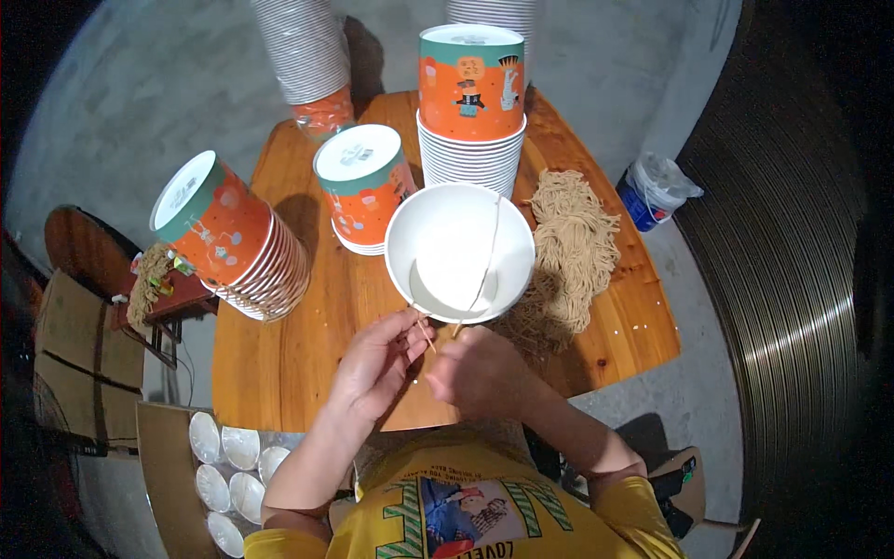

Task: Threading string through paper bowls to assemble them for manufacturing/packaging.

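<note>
A white paper bucket (438,219) stands in front of me, its open mouth turned up toward me. A thin tan cord (489,256) runs across the mouth, down to the near rim. Just below that rim, my left hand (375,366) pinches a piece of the cord between thumb and fingertips. Close beside it, my right hand (489,374) is closed with a bit of cord showing at its fingers; its grip is partly hidden. To the right of the bucket lies a bundle of tan cords (577,247).
Behind the bucket, stacked orange-and-green paper buckets (470,93) stand upside down on the wooden table (279,373). A shorter stack (363,191) and a leaning one (228,233) are at left. A box of white buckets (163,466) sits low left; a blue-and-white pail (652,191) stands at right.
</note>
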The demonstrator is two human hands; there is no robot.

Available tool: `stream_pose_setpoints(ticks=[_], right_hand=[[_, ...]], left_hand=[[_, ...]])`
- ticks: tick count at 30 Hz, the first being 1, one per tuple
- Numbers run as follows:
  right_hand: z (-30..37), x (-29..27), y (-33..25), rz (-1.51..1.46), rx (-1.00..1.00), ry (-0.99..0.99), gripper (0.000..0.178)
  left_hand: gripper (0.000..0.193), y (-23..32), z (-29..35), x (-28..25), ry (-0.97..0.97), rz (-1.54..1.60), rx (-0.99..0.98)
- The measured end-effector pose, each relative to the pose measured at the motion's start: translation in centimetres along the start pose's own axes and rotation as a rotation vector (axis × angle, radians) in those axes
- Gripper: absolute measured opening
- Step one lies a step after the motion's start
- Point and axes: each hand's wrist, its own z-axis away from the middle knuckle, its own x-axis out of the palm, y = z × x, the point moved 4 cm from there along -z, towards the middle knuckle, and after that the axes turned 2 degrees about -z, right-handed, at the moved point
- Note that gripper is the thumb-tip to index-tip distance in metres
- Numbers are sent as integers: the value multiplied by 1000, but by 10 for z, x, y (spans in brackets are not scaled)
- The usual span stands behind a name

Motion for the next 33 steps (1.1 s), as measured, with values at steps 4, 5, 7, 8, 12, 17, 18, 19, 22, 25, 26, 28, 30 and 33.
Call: stream_pose_setpoints(ticks=[4,5,7,8,12,17,18,19,22,25,26,28,30,33], right_hand=[[-17,-11,8,-35,688,-93,16],[-13,-7,11,-36,689,-95,16],[-6,-5,13,65,418,71,15],[-7,-5,13,64,418,71,15],[-7,-3,13,61,396,96,16],[-7,-2,11,111,314,0,23],[-7,-2,10,104,282,2,24],[-7,-2,9,97,250,4,25],[-11,-4,6,78,152,4,23],[-11,-6,6,86,120,-8,22],[-11,-6,8,89,122,-7,22],[-7,-5,13,68,172,-24,26],[-13,-16,11,102,256,-127,28],[-9,-28,23,260,399,-227,31]], left_hand=[[14,6,0,-7,22,-49,43],[14,7,0,-8,21,-56,44],[13,5,-1,-5,-8,-67,20],[13,4,-1,-5,-27,-75,4],[12,-5,-8,-6,-74,-12,-71],[8,-8,-16,-14,-101,55,-73],[8,-7,-16,-13,-102,55,-74],[7,-5,-16,-12,-94,54,-74],[7,0,-16,-11,-78,50,-72],[8,1,-13,-9,-68,22,-65],[9,2,-14,-8,-64,-1,-57],[8,3,-14,-4,-84,-58,-28],[8,8,-13,-12,-95,-110,22],[17,8,-17,-27,-203,-205,74]])
